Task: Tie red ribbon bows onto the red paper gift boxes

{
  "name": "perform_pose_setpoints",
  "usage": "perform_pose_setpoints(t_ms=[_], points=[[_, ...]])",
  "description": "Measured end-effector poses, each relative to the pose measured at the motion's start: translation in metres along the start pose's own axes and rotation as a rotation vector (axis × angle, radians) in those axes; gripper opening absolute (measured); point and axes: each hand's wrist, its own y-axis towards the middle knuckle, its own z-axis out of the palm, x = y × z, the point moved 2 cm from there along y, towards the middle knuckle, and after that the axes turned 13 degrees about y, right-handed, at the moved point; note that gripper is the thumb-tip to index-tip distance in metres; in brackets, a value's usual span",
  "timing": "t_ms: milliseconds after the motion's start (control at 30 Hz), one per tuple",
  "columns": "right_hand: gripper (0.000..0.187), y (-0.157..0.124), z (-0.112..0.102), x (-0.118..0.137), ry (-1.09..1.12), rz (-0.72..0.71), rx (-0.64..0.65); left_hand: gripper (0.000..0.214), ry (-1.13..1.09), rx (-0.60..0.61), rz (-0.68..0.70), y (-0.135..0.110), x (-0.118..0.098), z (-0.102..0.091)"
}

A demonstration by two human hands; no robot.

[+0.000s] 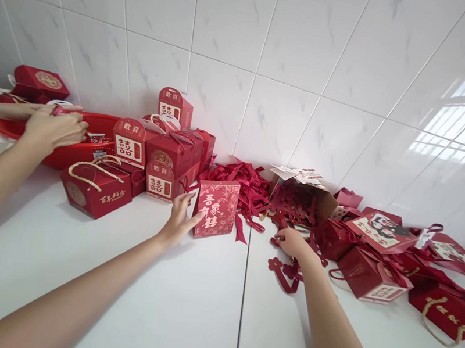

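My left hand (177, 223) is at the left side of an upright red gift box (221, 210) with white Chinese characters. Its thumb lies against the front and the other fingers are around the left edge. My right hand (291, 243) reaches into dark red felt strips with flower-shaped ends, its fingers pinched on a strip that they mostly hide. More flower-ended strips (287, 277) lie just below that hand. Behind them a cardboard box (325, 203) lies tipped, with strips spilling out. A heap of red ribbons (242, 184) is behind the gift box.
Another person's hands (55, 125) work over a red plastic basket (61, 156) at left. Stacked red gift boxes (177, 147) and a rope-handled box (99, 191) stand nearby. Several finished-looking boxes (375, 273) crowd the right. A tiled wall (296, 49) backs the white table (188, 314).
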Motion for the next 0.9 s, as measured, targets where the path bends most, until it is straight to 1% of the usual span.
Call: perform_pose_setpoints(t_ms=[100, 233, 300, 400, 500, 567, 667, 733, 800, 900], points=[[0.019, 0.0, 0.0, -0.001, -0.01, 0.001, 0.01, 0.061, 0.086, -0.122, 0.045, -0.003, -0.003, -0.006], [0.019, -0.004, 0.0, 0.002, 0.008, -0.02, 0.03, 0.057, 0.234, -0.304, 0.218, -0.01, -0.016, -0.015], [0.021, -0.008, -0.001, 0.006, 0.017, -0.023, 0.039, 0.058, 0.276, -0.346, 0.306, -0.014, -0.023, -0.017], [0.026, -0.013, -0.005, 0.01, 0.009, 0.014, 0.039, 0.059, 0.325, -0.308, 0.412, -0.018, -0.031, -0.017], [0.027, -0.018, -0.01, 0.014, -0.011, 0.041, 0.044, 0.059, 0.375, -0.254, 0.47, -0.021, -0.033, -0.015], [0.032, -0.021, -0.011, 0.016, -0.012, 0.03, 0.06, 0.058, 0.385, -0.25, 0.474, -0.021, -0.032, -0.014], [0.047, -0.024, -0.012, 0.016, 0.012, -0.009, 0.114, 0.057, 0.365, -0.25, 0.447, -0.02, -0.029, -0.014], [0.051, -0.024, -0.013, 0.015, 0.025, -0.029, 0.14, 0.057, 0.355, -0.243, 0.439, -0.02, -0.029, -0.014], [0.05, -0.023, -0.012, 0.012, 0.028, -0.035, 0.141, 0.058, 0.352, -0.232, 0.442, -0.021, -0.029, -0.014], [0.034, -0.019, -0.011, 0.008, 0.033, -0.057, 0.103, 0.058, 0.354, -0.229, 0.457, -0.022, -0.031, -0.014]])
